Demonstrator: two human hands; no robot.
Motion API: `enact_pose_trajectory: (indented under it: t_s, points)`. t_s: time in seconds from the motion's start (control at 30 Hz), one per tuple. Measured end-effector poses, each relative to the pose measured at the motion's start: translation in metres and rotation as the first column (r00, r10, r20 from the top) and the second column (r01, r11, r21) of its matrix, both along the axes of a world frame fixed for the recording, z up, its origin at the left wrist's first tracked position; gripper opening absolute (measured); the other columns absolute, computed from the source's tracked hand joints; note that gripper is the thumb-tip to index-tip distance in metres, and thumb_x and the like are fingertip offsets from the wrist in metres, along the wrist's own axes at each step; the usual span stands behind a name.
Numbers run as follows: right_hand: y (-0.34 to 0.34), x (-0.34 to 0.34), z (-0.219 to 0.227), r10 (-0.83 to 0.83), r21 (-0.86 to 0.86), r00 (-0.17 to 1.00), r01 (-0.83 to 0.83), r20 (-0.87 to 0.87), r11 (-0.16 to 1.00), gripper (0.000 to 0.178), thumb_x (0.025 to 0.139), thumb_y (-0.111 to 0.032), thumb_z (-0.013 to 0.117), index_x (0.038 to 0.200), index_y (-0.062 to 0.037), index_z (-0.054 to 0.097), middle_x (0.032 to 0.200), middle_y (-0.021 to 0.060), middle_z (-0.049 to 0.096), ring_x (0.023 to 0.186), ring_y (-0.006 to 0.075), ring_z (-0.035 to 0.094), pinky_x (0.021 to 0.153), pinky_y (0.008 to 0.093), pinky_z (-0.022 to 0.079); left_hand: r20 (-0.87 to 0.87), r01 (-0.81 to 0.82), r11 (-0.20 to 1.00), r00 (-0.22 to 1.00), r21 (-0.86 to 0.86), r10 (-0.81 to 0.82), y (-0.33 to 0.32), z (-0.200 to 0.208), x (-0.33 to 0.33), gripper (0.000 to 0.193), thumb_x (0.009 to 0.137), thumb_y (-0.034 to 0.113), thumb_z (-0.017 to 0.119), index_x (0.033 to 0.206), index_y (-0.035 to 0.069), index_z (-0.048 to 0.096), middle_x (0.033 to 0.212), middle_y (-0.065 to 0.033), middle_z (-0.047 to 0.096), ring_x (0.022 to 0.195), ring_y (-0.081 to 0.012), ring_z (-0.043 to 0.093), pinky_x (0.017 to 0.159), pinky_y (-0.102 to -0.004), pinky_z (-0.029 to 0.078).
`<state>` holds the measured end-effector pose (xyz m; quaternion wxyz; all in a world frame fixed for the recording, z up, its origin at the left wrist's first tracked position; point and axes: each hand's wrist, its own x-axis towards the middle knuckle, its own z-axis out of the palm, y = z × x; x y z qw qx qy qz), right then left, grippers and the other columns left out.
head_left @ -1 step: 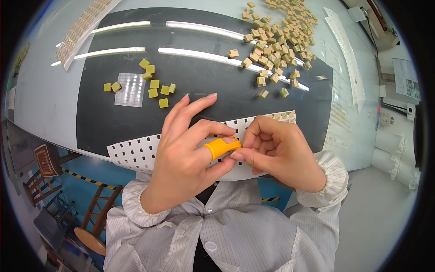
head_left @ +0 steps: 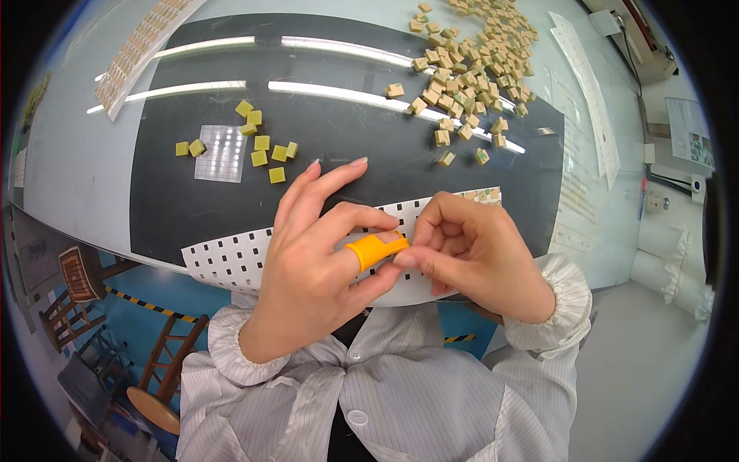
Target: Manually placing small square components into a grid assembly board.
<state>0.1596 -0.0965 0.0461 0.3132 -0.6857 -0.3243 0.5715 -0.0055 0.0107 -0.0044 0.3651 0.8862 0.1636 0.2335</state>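
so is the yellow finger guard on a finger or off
On: the yellow finger guard encircles the index finger of the left hand, skin showing through its opening.

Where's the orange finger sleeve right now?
In the head view's middle, the orange finger sleeve is worn on the left hand, its tip close beside the right hand, over the white strip.

On the left of my head view I make out a slatted wooden chair [head_left: 82,272], a dark seat [head_left: 81,381] below it, and a wooden stool [head_left: 153,410] with a round top. I see black-and-yellow tape [head_left: 150,304] crossing the blue floor [head_left: 165,289]. Over on my right, a printed sheet [head_left: 690,131] hangs by the wall, above frilly-edged white rolls [head_left: 660,235] that I see lying side by side.
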Motion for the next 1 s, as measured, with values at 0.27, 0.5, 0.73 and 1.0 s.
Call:
enact_pose_trajectory:
  t_s: [0.27, 0.5, 0.73, 1.0]
  points:
    - [-0.004, 0.005, -0.007, 0.106, 0.321, 0.947, -0.206, 0.305, 0.924, 0.023, 0.079, -0.006, 0.077, 0.094, -0.001, 0.061, 0.078, 0.0015, 0.061, 0.062, 0.0049, 0.057, 0.055, 0.0195, 0.045, 0.015, 0.015, 1.0, 1.0, 0.002, -0.015, 0.0, 0.0, 0.0, 0.022, 0.06, 0.009, 0.081, 0.081, 0.009, 0.071, 0.095, 0.0008, 0.069, 0.121, -0.0326, 0.054, 0.107, -0.0549, 0.033]
    - [-0.009, 0.009, -0.005, 0.043, 0.321, 0.938, -0.16, 0.344, 0.934, 0.008, 0.086, -0.005, 0.069, 0.09, 0.0004, 0.065, 0.079, 0.0033, 0.064, 0.065, 0.0058, 0.059, 0.056, 0.0209, 0.048, 0.023, 0.015, 1.0, 1.0, -0.006, -0.014, -0.001, 0.001, 0.0, 0.024, 0.061, 0.008, 0.081, 0.082, 0.008, 0.071, 0.095, 0.0005, 0.069, 0.121, -0.0322, 0.054, 0.106, -0.055, 0.033]
    - [-0.017, 0.016, -0.013, -0.362, 0.451, 0.585, -0.006, 0.725, 0.893, 0.01, 0.085, 0.004, 0.065, 0.095, 0.0014, 0.066, 0.08, 0.0042, 0.065, 0.065, 0.0054, 0.058, 0.059, 0.0193, 0.047, 0.008, 0.023, 1.0, 1.0, 0.019, -0.023, -0.001, 0.001, -0.001, 0.023, 0.061, 0.007, 0.08, 0.082, 0.008, 0.071, 0.097, -0.0001, 0.069, 0.122, -0.0326, 0.053, 0.107, -0.0553, 0.032]
    - [-0.059, -0.021, -0.019, -0.211, 0.421, 0.681, -0.157, 0.702, 0.894, 0.02, 0.074, 0.004, 0.074, 0.092, -0.0022, 0.067, 0.082, 0.0068, 0.062, 0.064, 0.0182, 0.062, 0.054, 0.028, 0.05, 0.011, 0.022, 0.999, 1.0, 0.029, -0.022, -0.001, 0.0, 0.0, 0.023, 0.061, 0.008, 0.08, 0.082, 0.007, 0.07, 0.099, -0.0006, 0.068, 0.123, -0.0327, 0.053, 0.108, -0.0545, 0.031]
